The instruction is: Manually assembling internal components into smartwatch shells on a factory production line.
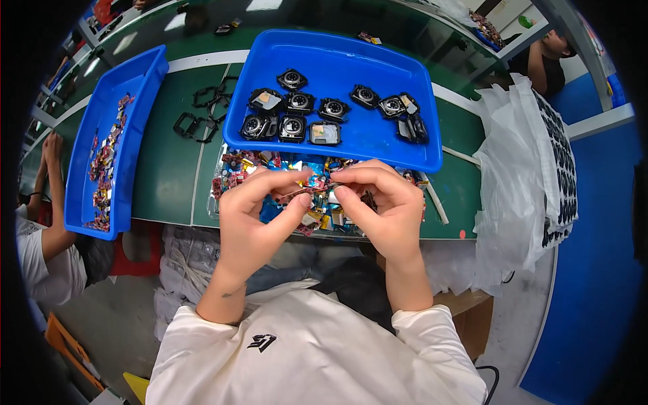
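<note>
My left hand point(260, 216) is closed in a pinch on a small reddish electronic part point(294, 194), seemingly a piece of circuit board. Close beside it, my right hand point(386, 202) also pinches, thumb against forefinger; what lies between those fingertips is too small to name. Both hands are over a heap of small electronic parts point(244, 162) with red, gold and blue bits, spread in a clear shallow tray at the table's near edge. Just beyond them, a large blue tray point(344, 57) holds several black smartwatch cases point(292, 127). My fingers hide part of the heap.
A second blue tray point(138, 101) with small parts stands at the left. Black frames point(194, 127) lie between the trays. At the right are stacked sheets of black parts point(559, 169) and white plastic wrapping point(506, 196). Other people sit at the left and far right.
</note>
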`<state>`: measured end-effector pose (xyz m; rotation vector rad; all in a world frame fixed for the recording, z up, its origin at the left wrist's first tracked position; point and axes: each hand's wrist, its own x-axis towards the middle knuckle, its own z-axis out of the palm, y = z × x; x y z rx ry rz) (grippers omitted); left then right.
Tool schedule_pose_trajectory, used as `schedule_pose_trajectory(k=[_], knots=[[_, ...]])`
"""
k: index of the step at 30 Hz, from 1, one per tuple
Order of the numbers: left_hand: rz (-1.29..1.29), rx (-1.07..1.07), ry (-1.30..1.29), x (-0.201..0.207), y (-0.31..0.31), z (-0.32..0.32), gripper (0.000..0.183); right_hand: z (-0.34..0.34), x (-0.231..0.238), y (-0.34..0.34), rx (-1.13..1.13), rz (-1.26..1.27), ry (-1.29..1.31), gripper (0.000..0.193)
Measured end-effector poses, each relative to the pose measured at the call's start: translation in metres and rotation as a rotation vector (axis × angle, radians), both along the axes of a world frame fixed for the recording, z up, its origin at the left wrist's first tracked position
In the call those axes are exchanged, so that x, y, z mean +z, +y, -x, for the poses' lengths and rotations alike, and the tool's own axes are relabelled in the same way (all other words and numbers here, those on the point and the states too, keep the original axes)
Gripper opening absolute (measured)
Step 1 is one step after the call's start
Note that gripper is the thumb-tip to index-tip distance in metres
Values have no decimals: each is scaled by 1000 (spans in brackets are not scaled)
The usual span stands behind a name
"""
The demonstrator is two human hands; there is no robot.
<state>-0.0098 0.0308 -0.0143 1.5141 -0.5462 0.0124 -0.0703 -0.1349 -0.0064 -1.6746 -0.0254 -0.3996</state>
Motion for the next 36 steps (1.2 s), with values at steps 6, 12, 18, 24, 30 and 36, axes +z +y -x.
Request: schedule_pose_trajectory(k=[6,12,18,24,30,36], knots=[[-9,-246,174,1,5,-2,15,2,0,3,-80,258,-179,18],[163,-291,255,1,7,-1,8,9,7,5,46,-307,81,13],[181,-336,222,2,8,0,7,9,3,2,181,-418,94,10],[175,-373,312,0,8,-1,7,9,3,-1,290,-460,83,7],[136,-363,329,-1,5,0,6,7,2,9,239,-389,61,5],[203,-317,309,1,16,-4,5,-2,0,-2,-107,481,-85,7]])
